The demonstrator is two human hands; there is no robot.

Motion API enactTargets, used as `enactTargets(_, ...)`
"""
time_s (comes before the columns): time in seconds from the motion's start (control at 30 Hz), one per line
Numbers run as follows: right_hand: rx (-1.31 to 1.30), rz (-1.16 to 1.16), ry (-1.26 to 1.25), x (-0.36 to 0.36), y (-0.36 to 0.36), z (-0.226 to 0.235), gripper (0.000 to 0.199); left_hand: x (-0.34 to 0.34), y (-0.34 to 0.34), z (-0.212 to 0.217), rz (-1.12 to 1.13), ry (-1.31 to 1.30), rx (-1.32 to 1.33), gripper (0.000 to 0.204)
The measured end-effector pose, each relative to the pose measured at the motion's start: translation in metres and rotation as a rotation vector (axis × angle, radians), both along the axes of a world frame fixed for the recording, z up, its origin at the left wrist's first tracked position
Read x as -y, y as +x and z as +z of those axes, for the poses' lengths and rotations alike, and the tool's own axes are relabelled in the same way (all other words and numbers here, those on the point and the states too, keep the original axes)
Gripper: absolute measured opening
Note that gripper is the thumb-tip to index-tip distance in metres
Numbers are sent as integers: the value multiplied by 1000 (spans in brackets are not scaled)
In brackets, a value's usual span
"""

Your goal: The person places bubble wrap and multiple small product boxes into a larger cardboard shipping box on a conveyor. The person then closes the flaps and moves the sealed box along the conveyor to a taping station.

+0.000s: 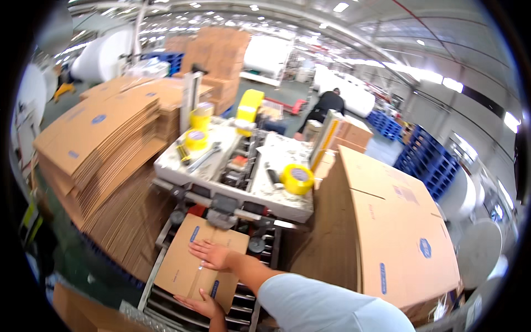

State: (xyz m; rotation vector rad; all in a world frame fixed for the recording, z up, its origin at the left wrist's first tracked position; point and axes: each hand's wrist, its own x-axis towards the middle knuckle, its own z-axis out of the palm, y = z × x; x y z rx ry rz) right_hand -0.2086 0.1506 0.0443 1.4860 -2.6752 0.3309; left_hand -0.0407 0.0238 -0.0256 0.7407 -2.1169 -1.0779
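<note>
A closed brown cardboard box (182, 260) with blue printed marks lies on the roller conveyor (243, 301), its far end by the grey parts of a taping machine (224, 205). My right hand (210, 255) reaches across from the right and lies on the box's top near the middle seam, fingers spread. Nearer to me, my left hand (200, 304) rests against the box's near side with its fingers stretched out. Neither hand grasps anything. A strip of clear tape seems to show on the seam beside my right hand.
Stacked flat cartons (94, 133) stand to the left, and another carton stack (398, 238) rises close at the right. Yellow tape rolls (297, 179) and a wrench (204, 156) lie on the machine's white top. Farther back, a person in dark clothes (329, 105) bends over.
</note>
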Motion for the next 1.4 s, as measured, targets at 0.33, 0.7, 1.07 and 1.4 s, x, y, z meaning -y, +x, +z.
enactTargets(0.33,50,-842,-20,45,152,-22,65,2,30,-7,-656,167,124,57)
enactTargets(0.7,-247,-388,-284,-34,356,310,30,122,266,-20,-950,-58,608,52)
enactTargets(1.07,-869,-1000,-278,-113,417,297,22,184,349,-32,-929,28,751,46)
enactTargets(1.4,-1203,285,-407,75,471,498,12,210,299,71,-740,-106,327,62)
